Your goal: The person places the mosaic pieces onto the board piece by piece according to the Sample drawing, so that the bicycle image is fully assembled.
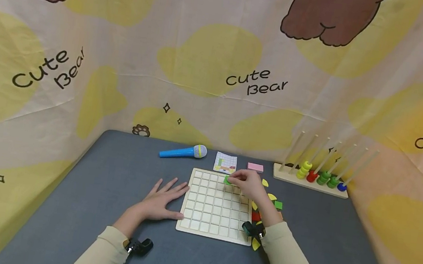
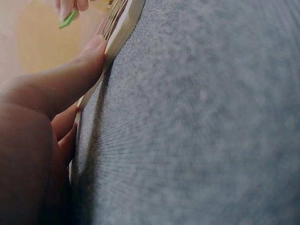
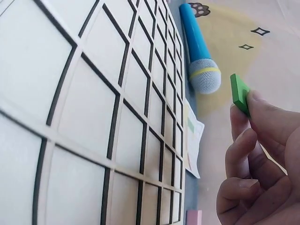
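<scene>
My right hand [image 1: 248, 185] pinches a small green square tile [image 3: 240, 93] between thumb and fingertips. In the head view that hand is over the far side of a pale wooden grid board [image 1: 195, 224], whose square cells hold no pieces. My left hand [image 1: 161, 201] lies with fingers spread at the board's left edge; in the left wrist view its thumb [image 2: 93, 54] touches the board's rim. Yellow, red and green pieces, among them a green square [image 1: 278, 205] and a red piece [image 1: 256, 216], lie along the board's right side, partly hidden by my right forearm.
Behind the board lie a blue toy microphone [image 1: 182, 152], a printed pattern card [image 1: 225, 163] and a pink block [image 1: 255, 167]. A wooden peg stand [image 1: 310, 182] with coloured beads stands at the back right. A printed cloth hangs behind the grey table [image 1: 107, 180].
</scene>
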{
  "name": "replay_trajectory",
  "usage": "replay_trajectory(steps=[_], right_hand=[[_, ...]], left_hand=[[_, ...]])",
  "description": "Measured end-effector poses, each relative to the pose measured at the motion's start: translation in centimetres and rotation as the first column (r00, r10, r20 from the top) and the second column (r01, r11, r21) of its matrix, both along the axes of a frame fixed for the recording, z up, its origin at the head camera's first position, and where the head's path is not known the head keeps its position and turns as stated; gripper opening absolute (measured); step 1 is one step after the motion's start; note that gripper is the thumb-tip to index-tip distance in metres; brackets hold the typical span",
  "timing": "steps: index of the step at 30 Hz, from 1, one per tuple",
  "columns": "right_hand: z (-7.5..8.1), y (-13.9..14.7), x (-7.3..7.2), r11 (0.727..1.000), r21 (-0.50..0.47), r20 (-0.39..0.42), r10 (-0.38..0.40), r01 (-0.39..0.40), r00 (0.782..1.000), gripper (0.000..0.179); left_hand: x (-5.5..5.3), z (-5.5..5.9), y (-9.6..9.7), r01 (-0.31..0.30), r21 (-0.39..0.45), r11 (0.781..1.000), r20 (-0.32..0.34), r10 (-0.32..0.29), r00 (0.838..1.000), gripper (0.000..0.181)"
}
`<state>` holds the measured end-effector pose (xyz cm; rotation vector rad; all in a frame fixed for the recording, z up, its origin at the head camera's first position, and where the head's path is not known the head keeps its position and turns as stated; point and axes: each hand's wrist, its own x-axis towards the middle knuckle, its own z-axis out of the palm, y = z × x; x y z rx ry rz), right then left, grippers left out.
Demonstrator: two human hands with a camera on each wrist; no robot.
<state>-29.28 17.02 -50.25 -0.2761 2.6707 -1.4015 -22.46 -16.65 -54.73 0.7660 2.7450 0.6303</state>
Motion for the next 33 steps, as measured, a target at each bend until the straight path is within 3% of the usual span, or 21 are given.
replay_trajectory(steps=[14, 33], right_hand=[[-0.2, -2.4, -0.3, 0.998, 0.009, -0.013, 0.055, -0.055, 0.998, 0.017], [-1.4, -5.3, -0.9, 0.994, 0.008, 0.003, 0.106, -0.106, 0.994, 0.011]], left_hand=[[0.4, 0.6, 0.1, -0.001, 0.007, 1.0, 0.011, 0.001, 1.0, 0.092], [0.2, 0.1, 0.2, -0.022, -0.014, 1.0, 0.014, 0.022, 1.0, 0.092]])
